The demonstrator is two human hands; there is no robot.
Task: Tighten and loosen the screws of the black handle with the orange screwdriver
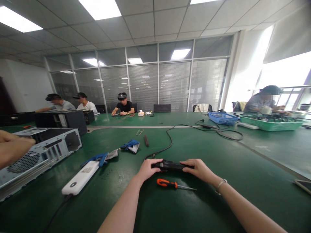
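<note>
My left hand [147, 170] and my right hand [198, 169] grip opposite ends of a long black device [172, 165] just above the green table [218, 207]. Thumbs and fingers are closed on it; its exact kind is not clear. Close to my left hand runs a black cable [170, 141], but whether it joins the device I cannot tell. Nearer to me, below the device, lies a screwdriver [167, 183] with an orange and black handle, its shaft pointing right.
To the left are a white power strip [81, 177], blue-grey gloves [131, 145] and an open metal computer case [46, 149] with another person's arm [13, 145] over it. A brown strip [146, 140] lies ahead. Blue [223, 118] and green baskets [274, 123] stand far right.
</note>
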